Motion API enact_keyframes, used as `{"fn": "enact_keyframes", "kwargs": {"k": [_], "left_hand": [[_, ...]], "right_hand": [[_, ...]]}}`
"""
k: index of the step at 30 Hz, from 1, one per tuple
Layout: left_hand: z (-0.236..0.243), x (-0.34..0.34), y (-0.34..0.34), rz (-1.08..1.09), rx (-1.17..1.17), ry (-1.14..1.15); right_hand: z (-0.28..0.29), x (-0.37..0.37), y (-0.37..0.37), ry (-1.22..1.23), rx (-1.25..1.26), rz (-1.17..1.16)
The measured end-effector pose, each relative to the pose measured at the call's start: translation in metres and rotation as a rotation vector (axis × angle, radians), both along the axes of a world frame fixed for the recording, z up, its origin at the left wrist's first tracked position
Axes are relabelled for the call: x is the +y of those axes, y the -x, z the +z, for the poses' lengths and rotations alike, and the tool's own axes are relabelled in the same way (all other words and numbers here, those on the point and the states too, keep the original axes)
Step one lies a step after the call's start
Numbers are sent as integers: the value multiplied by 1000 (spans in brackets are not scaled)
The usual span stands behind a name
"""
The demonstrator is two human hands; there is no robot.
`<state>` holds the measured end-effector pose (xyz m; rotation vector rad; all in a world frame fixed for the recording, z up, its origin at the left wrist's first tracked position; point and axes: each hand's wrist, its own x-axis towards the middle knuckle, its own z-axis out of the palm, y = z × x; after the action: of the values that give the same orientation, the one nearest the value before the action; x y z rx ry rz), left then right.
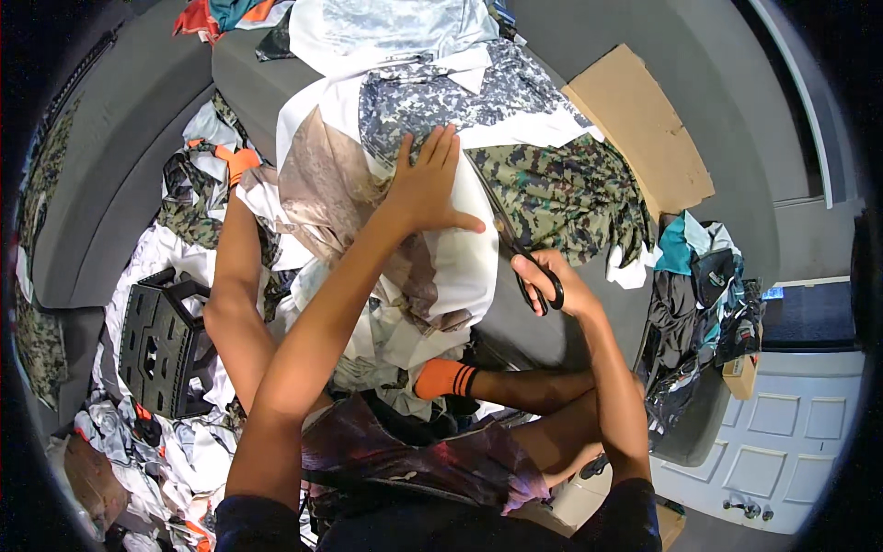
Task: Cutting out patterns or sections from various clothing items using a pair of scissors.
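Observation:
My left hand [428, 189] lies flat with its fingers spread, over the edge of a white cloth [467, 258] and a grey pixel-camouflage cloth [405, 106]. My right hand [556, 281] grips a pair of black-handled scissors [511, 241] by its finger loops. The long blades point up and to the left, along the right edge of the white cloth; whether fabric lies between them I cannot tell. Tan patterned cloth [322, 184] sits left of my left hand. Green camouflage fabric [561, 189] is bunched up just right of the blades.
A grey sofa [552, 336] carries the fabrics. Flat cardboard [639, 129] leans at the upper right. A black plastic step stool [161, 345] stands at the left among heaped cloth scraps [179, 451]. Dark and teal garments [694, 285] pile up on the right, near a white door [763, 442].

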<state>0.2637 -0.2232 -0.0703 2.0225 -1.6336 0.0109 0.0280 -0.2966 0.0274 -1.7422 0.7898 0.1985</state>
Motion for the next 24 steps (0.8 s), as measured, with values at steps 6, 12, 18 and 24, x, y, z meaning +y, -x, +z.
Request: {"fn": "enact_keyframes", "kwargs": {"k": [6,12,18,24], "left_hand": [[2,0,1,-3,7,-24],[1,0,0,-6,15,-35],[1,0,0,-24,50,-30],[1,-1,0,-20,33,-29]], "right_hand": [[-6,-1,1,27,3,-12],[-6,9,-5,31,-1,-50],[-15,22,-6,-11,-58,-141],[-13,22,-7,-16,-49,-160]]}}
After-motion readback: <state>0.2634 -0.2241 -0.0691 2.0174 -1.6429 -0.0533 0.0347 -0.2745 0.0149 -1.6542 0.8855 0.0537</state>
